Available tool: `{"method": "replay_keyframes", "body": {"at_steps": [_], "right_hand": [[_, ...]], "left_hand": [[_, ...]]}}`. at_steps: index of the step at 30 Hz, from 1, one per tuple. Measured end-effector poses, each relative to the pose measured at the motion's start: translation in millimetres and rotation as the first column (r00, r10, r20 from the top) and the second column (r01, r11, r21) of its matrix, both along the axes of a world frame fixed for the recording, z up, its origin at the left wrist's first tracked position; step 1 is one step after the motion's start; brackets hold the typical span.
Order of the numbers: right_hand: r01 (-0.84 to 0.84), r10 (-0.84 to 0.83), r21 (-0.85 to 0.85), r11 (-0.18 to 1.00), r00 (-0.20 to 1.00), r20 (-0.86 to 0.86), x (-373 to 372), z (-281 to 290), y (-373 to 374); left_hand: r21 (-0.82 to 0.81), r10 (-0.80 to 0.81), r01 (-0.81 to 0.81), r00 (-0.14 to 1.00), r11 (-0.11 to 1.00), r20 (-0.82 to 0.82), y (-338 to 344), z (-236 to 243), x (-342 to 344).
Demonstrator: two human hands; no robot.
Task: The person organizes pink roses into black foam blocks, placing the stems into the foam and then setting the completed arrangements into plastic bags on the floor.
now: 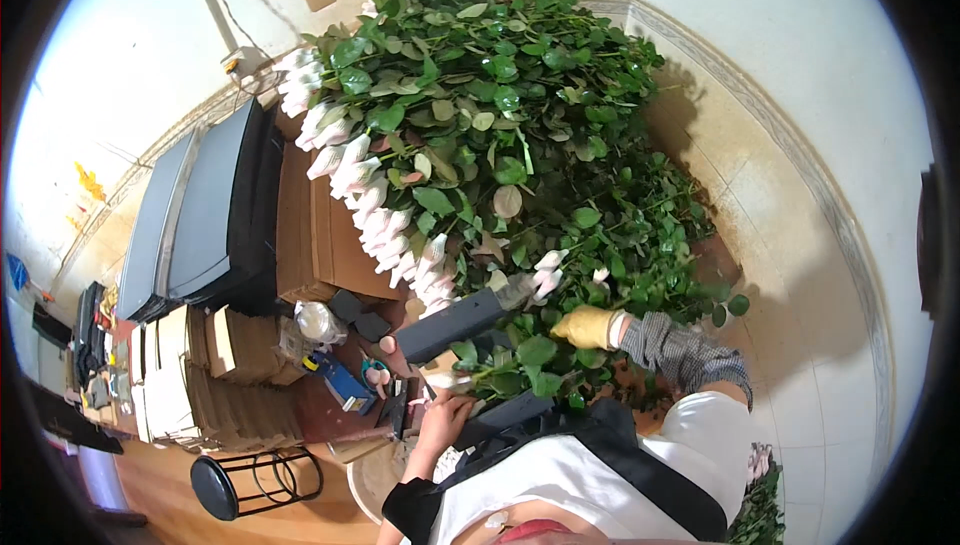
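My bare left hand (441, 427) is at the lower middle, its fingers curled together just under a pale rose (450, 382) with a white net sleeve on its bud. The rose's leafy stem runs off to the right. My right hand (585, 328), in a yellow glove with a checkered oversleeve, reaches into the leaves with its fingers pressed together. What lies inside that grip is hidden by foliage. Two dark padded bars, an upper bar (452, 325) and a lower bar (503, 419), flank the rose. Beyond them rises a big heap of roses (520, 105), netted buds facing left.
Left of the heap stand cardboard boxes (322, 220), dark grey sheets (215, 210) and stacked folded cardboard (220, 375). A blue box (345, 385), scissors (376, 375) and a tape roll (318, 322) lie nearby. A black stool (225, 486) is at lower left; tiled wall (790, 245) at right.
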State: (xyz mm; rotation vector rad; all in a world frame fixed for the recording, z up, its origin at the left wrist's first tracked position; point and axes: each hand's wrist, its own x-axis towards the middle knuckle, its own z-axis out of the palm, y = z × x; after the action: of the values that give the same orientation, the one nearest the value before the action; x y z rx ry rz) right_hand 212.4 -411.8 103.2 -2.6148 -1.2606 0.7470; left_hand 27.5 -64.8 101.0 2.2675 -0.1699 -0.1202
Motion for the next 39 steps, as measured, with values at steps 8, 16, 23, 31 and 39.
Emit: {"method": "replay_keyframes", "body": {"at_steps": [8,16,23,31,39], "right_hand": [[0.073,-0.042,-0.363,0.929,0.995,0.095,-39.0,42.5,17.7],[0.271,-0.272,0.013,0.962,0.962,0.039,-38.5,-40.2,-13.7],[0.253,-0.280,-0.225,0.941,0.955,-0.097,-37.2,5.1,6.2],[-0.001,-0.114,0.577,0.817,0.980,0.163,79.2,126.4,43.1],[0.017,-0.519,0.671,0.742,0.648,0.557,231.9,201.3,134.8]], "left_hand": [[0.336,-0.118,0.051,0.976,0.941,0.183,6.0,-0.4,11.5],[0.101,0.066,-0.073,0.995,0.992,0.072,-0.5,-1.3,14.6],[0.151,0.110,-0.104,0.994,0.983,-0.027,-0.8,0.9,13.1],[0.084,-0.035,0.037,0.999,0.996,-0.018,1.7,1.1,18.3],[0.075,-0.097,0.104,0.991,0.992,-0.086,11.1,3.0,18.6]]}}
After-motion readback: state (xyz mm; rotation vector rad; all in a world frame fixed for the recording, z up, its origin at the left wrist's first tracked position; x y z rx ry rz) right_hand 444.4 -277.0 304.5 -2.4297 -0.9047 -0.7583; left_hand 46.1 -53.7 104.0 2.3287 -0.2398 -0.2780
